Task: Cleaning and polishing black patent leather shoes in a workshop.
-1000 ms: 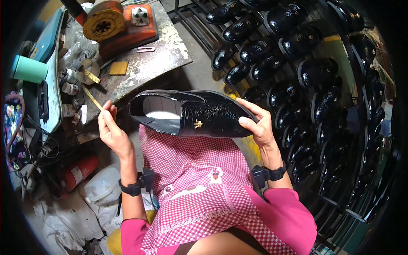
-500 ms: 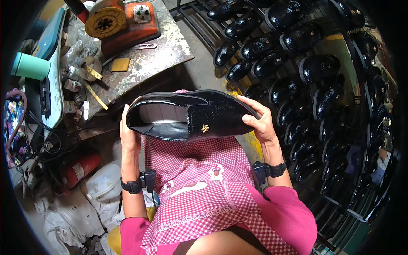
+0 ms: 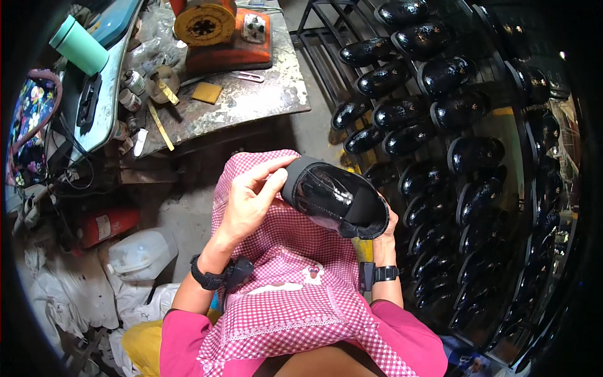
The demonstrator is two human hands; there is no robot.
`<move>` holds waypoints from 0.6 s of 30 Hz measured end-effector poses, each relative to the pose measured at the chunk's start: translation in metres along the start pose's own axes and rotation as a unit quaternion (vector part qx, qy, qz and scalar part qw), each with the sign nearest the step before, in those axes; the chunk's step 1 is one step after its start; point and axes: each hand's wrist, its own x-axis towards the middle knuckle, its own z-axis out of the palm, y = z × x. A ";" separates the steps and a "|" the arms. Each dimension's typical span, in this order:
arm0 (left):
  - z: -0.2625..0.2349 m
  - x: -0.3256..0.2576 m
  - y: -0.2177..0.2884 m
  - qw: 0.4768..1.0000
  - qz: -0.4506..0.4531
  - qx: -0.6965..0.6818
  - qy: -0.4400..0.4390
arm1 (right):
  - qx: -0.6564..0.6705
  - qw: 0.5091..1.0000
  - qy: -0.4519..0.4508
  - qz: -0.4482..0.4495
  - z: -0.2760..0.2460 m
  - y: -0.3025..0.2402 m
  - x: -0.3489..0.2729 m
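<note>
a green tumbler [image 3: 81, 47] is left of the worktop [image 3: 276, 94]; a yellow stick [image 3: 161, 127] lies at the worktop's front edge, an orange machine [image 3: 229, 50] near its right edge. the left hand [image 3: 244, 204] pinches the grey sole edge of a black shoe [image 3: 326, 195], raised before the worktop's right corner; the right hand [image 3: 387, 231], partly hidden, grasps the shoe's right end. farther right hang rows of glossy footwear [image 3: 475, 154].

Shoe [image 3: 333, 196] between hands [image 3: 246, 204]; bench [image 3: 276, 100] left, rack [image 3: 316, 55] right

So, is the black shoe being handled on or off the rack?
Off it: the shoe is held between the left hand and the right hand, in front of the checked apron.
</note>
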 end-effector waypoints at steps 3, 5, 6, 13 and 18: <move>0.000 0.008 -0.002 1.000 -0.010 -0.012 0.008 | -0.050 0.998 0.029 -0.002 0.006 -0.006 -0.010; -0.005 0.012 -0.007 0.994 -0.034 -0.074 0.067 | -0.084 0.996 0.006 0.012 0.017 -0.013 -0.015; -0.002 0.014 -0.010 0.990 -0.020 -0.116 0.080 | -0.061 0.998 0.015 0.006 0.028 -0.014 -0.015; 0.024 0.024 -0.029 0.957 0.208 0.174 0.102 | -0.030 0.995 0.083 -0.050 0.113 -0.019 -0.009; 0.045 0.030 -0.021 0.853 0.321 0.405 0.075 | -0.127 0.981 0.102 -0.103 0.125 -0.015 -0.009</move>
